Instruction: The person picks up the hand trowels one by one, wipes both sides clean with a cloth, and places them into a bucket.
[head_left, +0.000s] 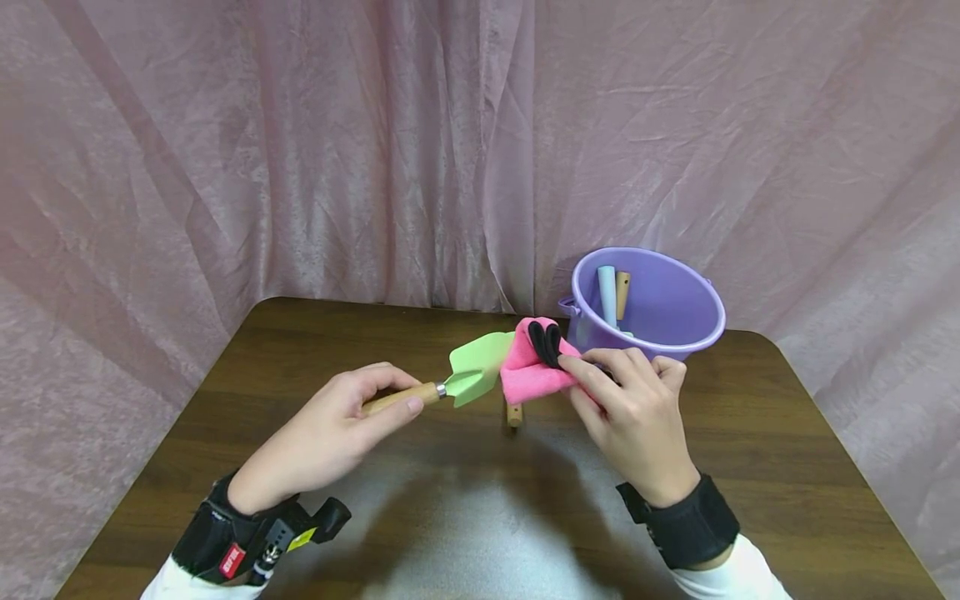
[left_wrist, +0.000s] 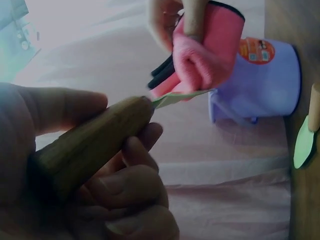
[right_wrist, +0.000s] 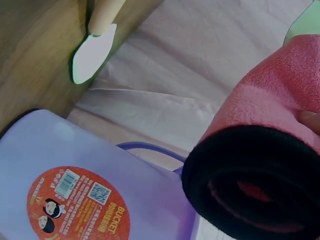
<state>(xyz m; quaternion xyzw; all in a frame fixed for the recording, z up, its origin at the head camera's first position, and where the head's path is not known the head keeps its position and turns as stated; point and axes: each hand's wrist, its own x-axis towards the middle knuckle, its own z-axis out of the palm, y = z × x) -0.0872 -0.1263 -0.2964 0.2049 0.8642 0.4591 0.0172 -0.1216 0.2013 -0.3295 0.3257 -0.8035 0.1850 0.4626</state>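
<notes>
My left hand grips the wooden handle of a hand trowel with a light green blade. The trowel is held above the table, its blade pointing right. My right hand pinches a folded pink fleecy cloth with black edging, thumb below and fingers on top. The cloth covers the blade's tip. In the right wrist view the black-edged cloth is bunched into a rolled shape, and a bit of green blade shows behind it.
A purple bucket stands at the back right, with a light blue handle and a wooden handle inside. Another small tool with a wooden handle and pale green blade lies on the brown table. Pink curtain hangs behind.
</notes>
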